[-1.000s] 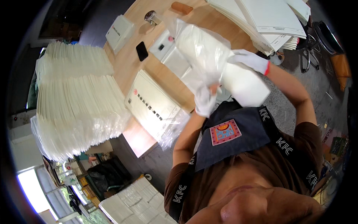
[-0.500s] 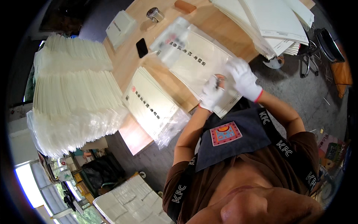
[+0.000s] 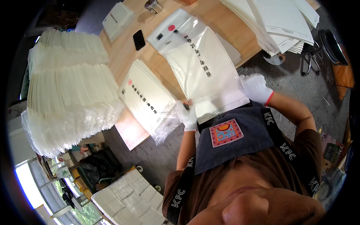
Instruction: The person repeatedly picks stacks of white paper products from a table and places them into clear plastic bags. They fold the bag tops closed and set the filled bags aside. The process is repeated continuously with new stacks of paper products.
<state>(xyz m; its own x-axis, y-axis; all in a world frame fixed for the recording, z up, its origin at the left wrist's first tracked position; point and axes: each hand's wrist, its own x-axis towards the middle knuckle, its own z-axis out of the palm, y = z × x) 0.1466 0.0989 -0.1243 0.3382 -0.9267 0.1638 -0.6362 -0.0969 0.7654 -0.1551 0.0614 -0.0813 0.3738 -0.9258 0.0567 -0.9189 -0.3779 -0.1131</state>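
Tan wood makes the table (image 3: 219, 22), reaching forward past both hands. Beyond the left hand, to its left, rises a tall stack of plastic-wrapped bundles (image 3: 71, 90), cream-coloured, their edges closely ridged. Between the two hands lies the white paper bundle (image 3: 225, 105), a stiff rectangle; half a second ago the hands met over its near end, and now they have parted to opposite sides, so it lies flat with most of its length covered. Its near end pokes out of a glossy, rippled clear sleeve (image 3: 197, 56). Just left of the left hand is a second packet (image 3: 148, 95), with crumpled film at its near end. The knit-gloved left hand (image 3: 187, 117) appears to pinch the sleeve's near-left corner, fingers closed; the right hand (image 3: 258, 89) curls at the right edge, its hold unclear. Forward of the left hand lies a black phone (image 3: 138, 40).
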